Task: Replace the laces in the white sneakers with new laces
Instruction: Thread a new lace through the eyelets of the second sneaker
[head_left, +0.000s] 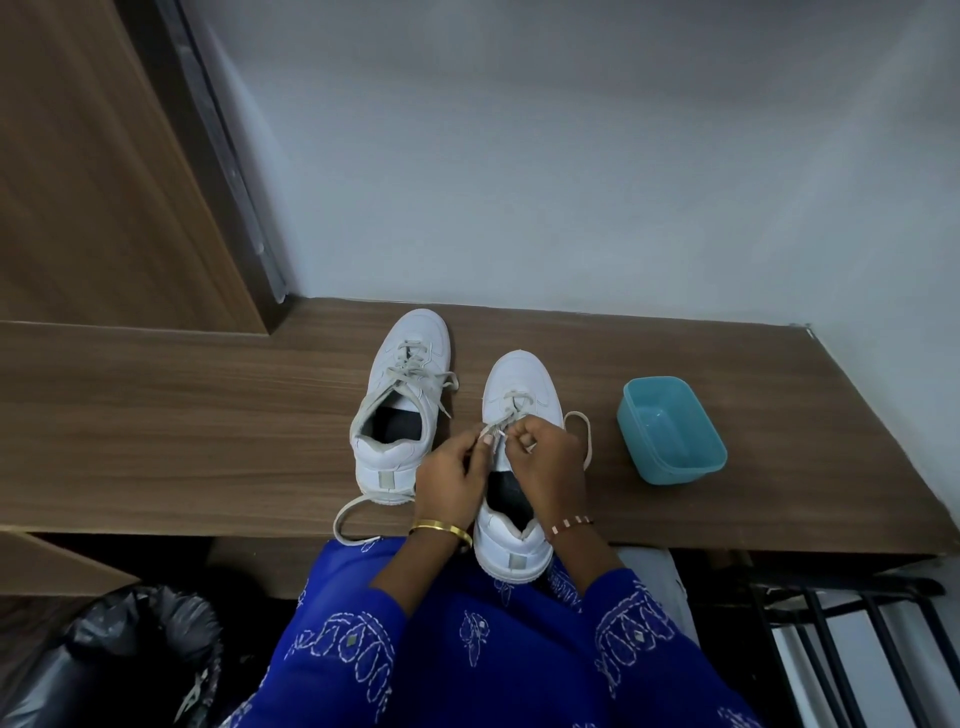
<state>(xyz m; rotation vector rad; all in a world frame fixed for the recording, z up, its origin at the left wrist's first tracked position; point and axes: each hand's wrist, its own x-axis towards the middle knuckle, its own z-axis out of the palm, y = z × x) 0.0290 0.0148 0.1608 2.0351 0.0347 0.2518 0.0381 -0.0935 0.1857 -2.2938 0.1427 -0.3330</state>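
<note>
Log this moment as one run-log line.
left hand: pinches lace | right hand: pinches lace | right sneaker: being unlaced | left sneaker: laced | blue tub: right

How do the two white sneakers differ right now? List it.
The left sneaker stands untouched, farther back, its lace ends lying loose; both hands, left hand and right hand, pinch the lace of the right sneaker, whose heel overhangs the wooden shelf edge. Both are white, toes pointing away.
</note>
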